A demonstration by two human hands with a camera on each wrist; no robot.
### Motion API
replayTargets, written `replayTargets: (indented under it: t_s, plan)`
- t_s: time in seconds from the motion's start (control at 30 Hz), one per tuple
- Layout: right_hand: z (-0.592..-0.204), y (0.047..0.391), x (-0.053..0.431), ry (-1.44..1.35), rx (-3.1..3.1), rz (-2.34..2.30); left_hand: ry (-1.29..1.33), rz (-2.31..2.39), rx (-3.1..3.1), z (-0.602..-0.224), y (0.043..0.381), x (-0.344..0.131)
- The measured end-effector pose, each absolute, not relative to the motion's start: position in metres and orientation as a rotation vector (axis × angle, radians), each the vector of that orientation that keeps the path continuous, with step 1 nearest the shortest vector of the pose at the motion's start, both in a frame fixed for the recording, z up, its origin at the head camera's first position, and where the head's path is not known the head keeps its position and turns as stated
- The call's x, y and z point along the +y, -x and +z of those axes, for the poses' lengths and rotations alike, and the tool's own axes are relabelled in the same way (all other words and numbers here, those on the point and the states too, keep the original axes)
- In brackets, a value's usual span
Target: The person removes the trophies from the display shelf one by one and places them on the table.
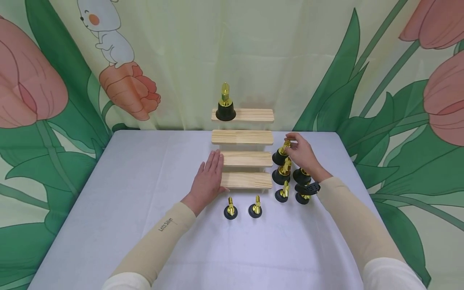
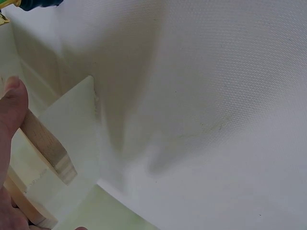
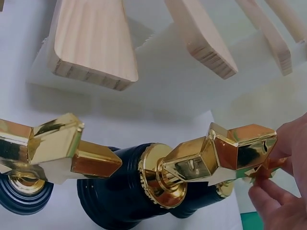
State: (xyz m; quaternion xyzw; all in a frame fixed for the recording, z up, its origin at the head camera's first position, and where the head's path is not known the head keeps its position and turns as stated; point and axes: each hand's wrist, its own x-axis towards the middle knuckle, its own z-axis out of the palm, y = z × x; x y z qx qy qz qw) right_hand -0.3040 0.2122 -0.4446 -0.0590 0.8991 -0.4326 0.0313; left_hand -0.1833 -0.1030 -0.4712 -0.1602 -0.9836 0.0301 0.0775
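My left hand point(image 1: 207, 183) lies with straight fingers against the left end of a wooden step stand point(image 1: 250, 159), touching its middle and lower boards. In the left wrist view, the thumb point(image 2: 14, 108) lies beside a board's end. Right of the stand, my right hand point(image 1: 303, 155) pinches the gold top of a star trophy point(image 1: 278, 158) with a black base. In the right wrist view, another star trophy point(image 3: 158, 177) partly hides the held one. A large trophy point(image 1: 225, 109) stands upright at the left of the top board.
Several more trophies point(image 1: 281, 175) cluster right of the stand, partly under my right wrist. Two small trophies, one left point(image 1: 230, 211) and one right point(image 1: 255, 210), stand in front of the lowest board. A white-clothed table point(image 1: 152, 173) meets a printed curtain point(image 1: 188, 60) behind.
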Motion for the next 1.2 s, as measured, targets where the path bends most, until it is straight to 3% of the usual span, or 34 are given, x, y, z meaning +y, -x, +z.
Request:
replayTargets:
  t_s: [1.2]
  plan:
    - [-0.392,0.308,0.202,0.376,2.893,-1.4,0.482,0.097,-2.966,-0.473,0.185,-0.103]
